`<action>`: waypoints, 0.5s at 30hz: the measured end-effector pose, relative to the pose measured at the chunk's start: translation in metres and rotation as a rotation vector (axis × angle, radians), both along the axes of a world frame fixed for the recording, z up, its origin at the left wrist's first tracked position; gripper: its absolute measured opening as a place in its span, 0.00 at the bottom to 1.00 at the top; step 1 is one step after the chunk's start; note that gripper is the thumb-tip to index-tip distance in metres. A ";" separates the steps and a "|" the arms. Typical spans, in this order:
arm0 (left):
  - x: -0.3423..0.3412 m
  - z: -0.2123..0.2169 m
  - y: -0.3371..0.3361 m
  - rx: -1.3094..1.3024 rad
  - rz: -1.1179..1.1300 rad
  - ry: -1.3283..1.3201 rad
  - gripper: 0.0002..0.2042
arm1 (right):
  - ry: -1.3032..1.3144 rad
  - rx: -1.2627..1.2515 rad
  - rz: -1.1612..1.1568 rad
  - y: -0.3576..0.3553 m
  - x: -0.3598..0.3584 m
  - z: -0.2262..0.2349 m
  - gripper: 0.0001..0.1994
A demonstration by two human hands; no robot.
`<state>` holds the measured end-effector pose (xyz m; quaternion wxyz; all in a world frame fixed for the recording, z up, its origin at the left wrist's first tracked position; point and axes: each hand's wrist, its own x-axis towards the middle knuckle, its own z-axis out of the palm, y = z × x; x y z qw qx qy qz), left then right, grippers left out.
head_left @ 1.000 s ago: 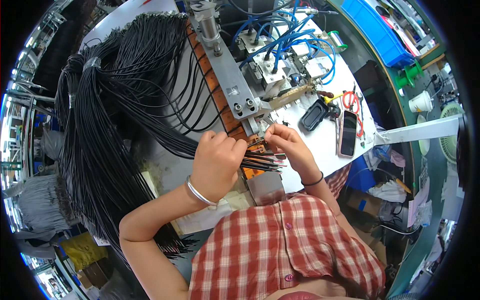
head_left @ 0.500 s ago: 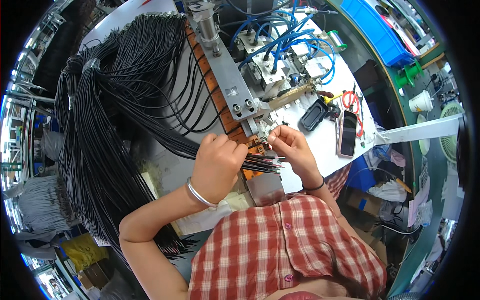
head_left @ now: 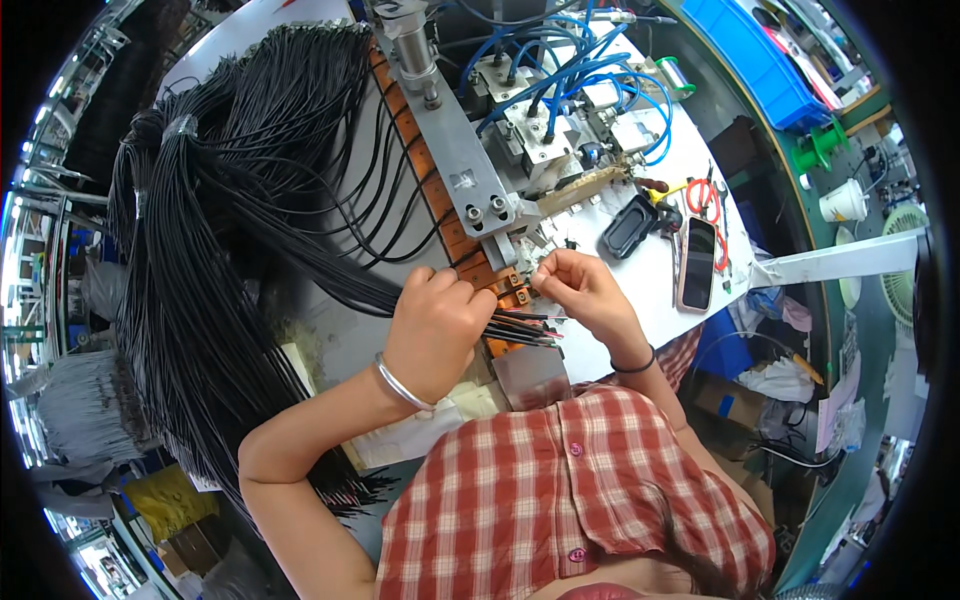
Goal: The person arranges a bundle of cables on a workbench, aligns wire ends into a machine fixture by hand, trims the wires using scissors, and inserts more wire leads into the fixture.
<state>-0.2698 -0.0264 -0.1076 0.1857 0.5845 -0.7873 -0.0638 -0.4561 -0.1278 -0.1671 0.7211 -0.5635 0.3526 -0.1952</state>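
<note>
Head view of a wire-handling station. The left hand (head_left: 435, 325), a silver bangle (head_left: 402, 381) at its wrist, has its fingers closed around a bunch of thin black wires (head_left: 520, 328) whose ends jut to the right past the knuckles. The right hand (head_left: 580, 290), with a dark band at the wrist, has its fingers pinched together on something small just beside the grey metal arm (head_left: 455, 165) of the machine; what it pinches is too small to make out. The wire ends lie between the two hands, over an orange-brown slotted strip (head_left: 450, 225) that runs along the metal arm. The wires lead back to the left into a large hanging bundle of black wires (head_left: 190, 250). Behind the hands stands a pneumatic fixture fed by blue hoses (head_left: 560, 75). On the white surface (head_left: 650, 270) to the right lie a black oblong case (head_left: 628, 225), a dark phone (head_left: 697, 264) and red-handled pliers (head_left: 708, 195). The person wears a red checked shirt (head_left: 560, 500).
</note>
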 end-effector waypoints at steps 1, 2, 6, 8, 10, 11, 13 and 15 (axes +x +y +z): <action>0.000 -0.002 -0.001 -0.016 -0.014 -0.008 0.09 | 0.019 -0.018 -0.029 0.001 -0.001 -0.004 0.04; 0.000 -0.003 -0.002 -0.033 -0.027 -0.017 0.09 | 0.038 -0.036 -0.058 0.003 -0.002 -0.006 0.04; -0.001 0.000 -0.002 -0.044 0.013 0.027 0.10 | 0.121 -0.234 -0.153 0.009 -0.004 0.001 0.04; -0.001 0.003 -0.002 -0.043 0.037 0.051 0.10 | -0.016 -0.167 -0.142 0.013 -0.001 0.009 0.04; -0.002 0.005 -0.001 -0.009 0.038 0.091 0.11 | -0.288 -0.030 -0.117 0.017 0.002 0.015 0.05; -0.002 0.006 -0.001 0.008 0.039 0.111 0.11 | -0.289 -0.031 -0.118 0.016 0.001 0.012 0.05; -0.002 0.006 -0.001 0.023 0.030 0.123 0.11 | -0.244 -0.093 -0.101 0.011 -0.004 0.003 0.05; -0.001 0.006 -0.001 0.054 0.015 0.149 0.12 | -0.222 -0.124 -0.091 0.011 -0.003 0.002 0.05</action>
